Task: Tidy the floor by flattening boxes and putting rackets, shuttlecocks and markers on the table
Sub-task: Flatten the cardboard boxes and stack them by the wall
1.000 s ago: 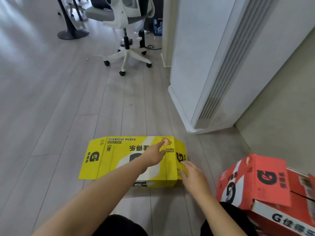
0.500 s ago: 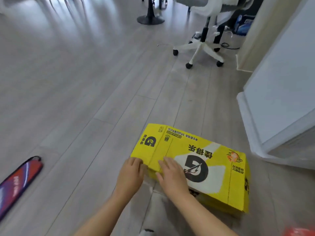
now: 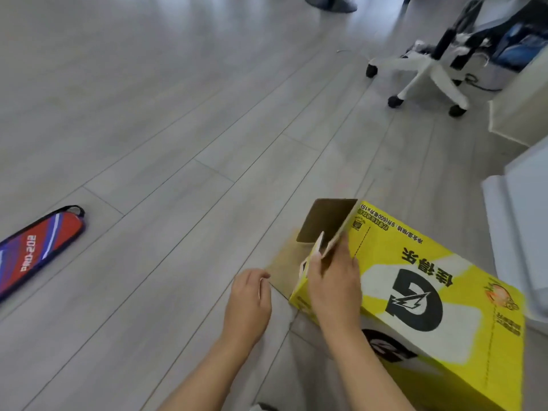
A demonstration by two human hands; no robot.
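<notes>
A yellow cardboard box [image 3: 421,295] with a black G logo lies on the grey floor at the lower right, its left end open. One brown flap [image 3: 324,221] stands up and another lies flat on the floor. My right hand [image 3: 333,277] grips the box's left end at the flaps. My left hand [image 3: 249,301] hovers just left of the box, fingers loosely curled, holding nothing. A red and blue racket cover [image 3: 35,247] lies on the floor at the far left.
A white office chair base [image 3: 427,72] on castors stands at the upper right with cables behind it. A white cabinet or appliance [image 3: 522,221] rises at the right edge, close to the box. Grey plank floor spreads to the left and ahead.
The view has swung left and closer. Both hands were pressing on the box's closed left end; now its flaps are open, the right hand grips them and the left hand has come off.
</notes>
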